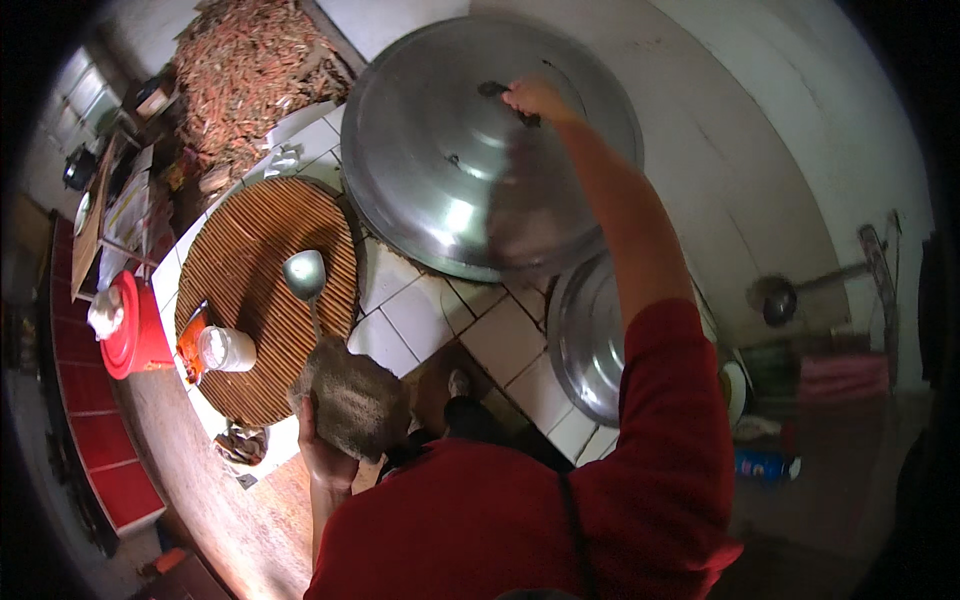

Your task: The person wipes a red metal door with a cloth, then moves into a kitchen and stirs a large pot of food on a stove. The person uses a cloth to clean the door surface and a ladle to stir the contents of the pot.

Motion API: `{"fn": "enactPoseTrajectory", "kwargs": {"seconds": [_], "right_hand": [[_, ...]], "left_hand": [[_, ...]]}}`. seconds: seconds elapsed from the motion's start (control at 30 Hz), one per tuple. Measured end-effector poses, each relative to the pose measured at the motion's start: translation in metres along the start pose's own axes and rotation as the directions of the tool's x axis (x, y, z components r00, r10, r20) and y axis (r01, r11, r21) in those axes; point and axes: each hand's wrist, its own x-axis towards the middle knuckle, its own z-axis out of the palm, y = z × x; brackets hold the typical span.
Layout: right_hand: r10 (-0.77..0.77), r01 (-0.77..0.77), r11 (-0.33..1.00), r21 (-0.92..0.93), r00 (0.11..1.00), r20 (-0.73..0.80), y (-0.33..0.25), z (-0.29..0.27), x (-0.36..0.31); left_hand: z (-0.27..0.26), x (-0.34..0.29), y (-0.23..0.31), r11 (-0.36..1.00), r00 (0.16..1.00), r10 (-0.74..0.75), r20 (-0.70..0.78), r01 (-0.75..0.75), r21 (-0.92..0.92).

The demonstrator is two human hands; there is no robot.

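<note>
**Right hand on the handle of a large metal lid, left hand holding a rough grey-brown block**

At far left, a red plastic bucket with a red lid (126, 330) stands beside a white-tiled counter (400, 312). On the counter lies a round mat of brown slats (250, 235), bearing a white plastic tub (229, 351), an orange packet (192, 345) and a long-handled metal spatula (304, 275). Behind the mat is a heap of orange-brown, stick-like pieces (255, 80).

At lower centre-left, the person's left hand (328, 455) supports the rough grey-brown block (358, 402) over the mat's near edge, thumb along its side. The other fingers are hidden beneath, so how firmly they press cannot be told. The block covers the end of the spatula's handle; a level grip, slightly clear of that handle, would probably avoid knocking it.

At upper centre is the large domed lid of silver metal (430, 150). The person's right hand (538, 100), arm stretched out in a red sleeve (670, 370), has its fingers curled around the lid's dark handle (491, 89). Whether the rim is raised cannot be told. Such a broad lid looks awkward at full reach: a full grip, a closer stance and slow, even movement would likely steady it best.

To the right, just beside it, sits a smaller round metal lid (585, 340), partly behind the forearm; the big rim is best kept from scraping it.
</note>
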Motion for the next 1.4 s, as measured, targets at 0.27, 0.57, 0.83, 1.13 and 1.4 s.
{"fn": "enactPoseTrajectory", "kwargs": {"seconds": [0.27, 0.57, 0.83, 1.13, 1.4], "right_hand": [[0.033, -0.026, 0.999, 0.023, 0.909, -0.415, -0.054, -0.062, -0.065], [0.057, 0.132, 0.932, 0.337, 0.865, -0.498, -0.05, -0.118, -0.074], [0.062, 0.255, 0.728, 0.637, 0.9, -0.431, -0.038, -0.128, -0.086], [-0.072, 0.561, 0.474, 0.679, 0.793, -0.605, -0.023, -0.089, -0.094], [-0.057, 0.556, 0.482, 0.677, 0.791, -0.609, -0.015, -0.066, -0.098]], "left_hand": [[-0.044, -0.019, 0.035, 0.998, 0.998, -0.048, 0.043, 0.049, -0.037], [-0.06, -0.037, 0.048, 1.0, 1.0, -0.005, -0.013, 0.005, -0.017], [-0.048, -0.038, 0.023, 0.994, 0.999, -0.041, 0.013, 0.042, -0.103], [-0.033, -0.052, 0.003, 0.995, 0.998, 0.05, -0.042, -0.054, -0.08], [-0.014, -0.057, -0.007, 0.995, 0.995, 0.099, 0.0, -0.099, -0.005]]}}
